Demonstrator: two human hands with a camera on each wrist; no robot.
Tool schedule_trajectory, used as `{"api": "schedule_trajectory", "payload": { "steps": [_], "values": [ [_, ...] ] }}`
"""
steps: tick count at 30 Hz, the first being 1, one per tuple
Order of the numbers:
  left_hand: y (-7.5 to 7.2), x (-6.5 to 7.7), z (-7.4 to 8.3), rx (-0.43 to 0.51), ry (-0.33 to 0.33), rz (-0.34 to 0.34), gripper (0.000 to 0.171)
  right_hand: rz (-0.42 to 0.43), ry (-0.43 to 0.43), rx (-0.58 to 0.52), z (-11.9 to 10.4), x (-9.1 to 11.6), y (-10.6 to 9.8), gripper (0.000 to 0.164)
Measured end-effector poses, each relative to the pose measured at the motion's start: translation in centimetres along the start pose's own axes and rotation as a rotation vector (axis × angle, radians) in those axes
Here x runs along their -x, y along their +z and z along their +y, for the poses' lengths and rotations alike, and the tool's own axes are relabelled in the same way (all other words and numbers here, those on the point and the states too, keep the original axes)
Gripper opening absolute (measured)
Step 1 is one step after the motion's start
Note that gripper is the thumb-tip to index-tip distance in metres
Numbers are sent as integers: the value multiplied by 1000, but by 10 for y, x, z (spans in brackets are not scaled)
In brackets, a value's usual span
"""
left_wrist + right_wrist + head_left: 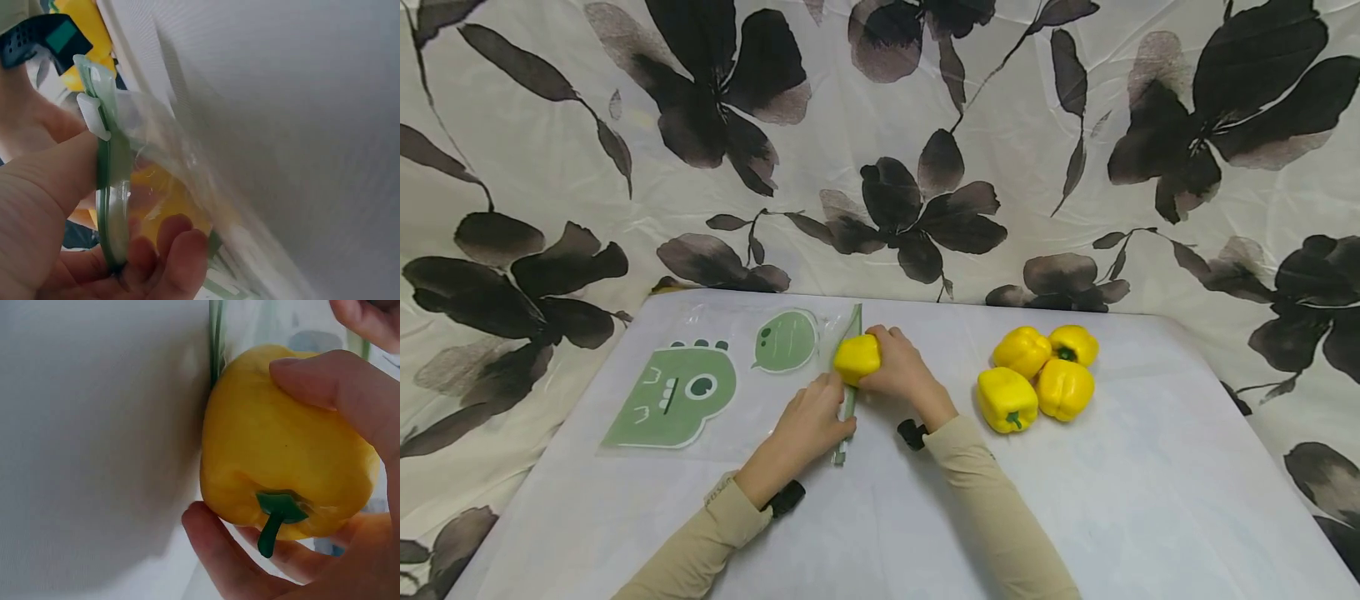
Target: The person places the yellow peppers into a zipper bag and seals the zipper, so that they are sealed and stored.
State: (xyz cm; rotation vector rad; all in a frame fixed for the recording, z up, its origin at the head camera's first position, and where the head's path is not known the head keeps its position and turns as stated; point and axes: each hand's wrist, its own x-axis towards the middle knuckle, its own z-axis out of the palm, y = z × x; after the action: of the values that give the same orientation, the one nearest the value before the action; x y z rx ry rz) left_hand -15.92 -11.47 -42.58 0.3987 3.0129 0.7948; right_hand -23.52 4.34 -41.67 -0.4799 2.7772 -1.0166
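Yellow pepper [857,360] snug in right hand [898,368] around mid-frame, left hand [811,418] pinched onto the cartoon zip bag [700,400]'s edge

Behind a white-topped table [1150,500], a pale, slightly creased fabric backdrop [880,125] with large dark flowers [1255,92].

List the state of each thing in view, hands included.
Clear bag: laid out on table, mouth apparently parted
White slider: near one end of bag's mouth
Held pepper: stem on, at bag's mouth
Left hand: gripping bag's edge
Right hand: gripping that pepper
Four other peppers: clustered on table
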Motion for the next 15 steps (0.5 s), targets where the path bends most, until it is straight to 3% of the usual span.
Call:
{"api": "schedule_trajectory", "payload": {
  "steps": [9,15],
  "values": [
    [-2,1,1,-13,43,-8,33,57,25,-201,7,-15,8,78],
    [-5,0,0,-21,66,-7,34,-63,40,-396,21,-20,12,79]
  ]
}}
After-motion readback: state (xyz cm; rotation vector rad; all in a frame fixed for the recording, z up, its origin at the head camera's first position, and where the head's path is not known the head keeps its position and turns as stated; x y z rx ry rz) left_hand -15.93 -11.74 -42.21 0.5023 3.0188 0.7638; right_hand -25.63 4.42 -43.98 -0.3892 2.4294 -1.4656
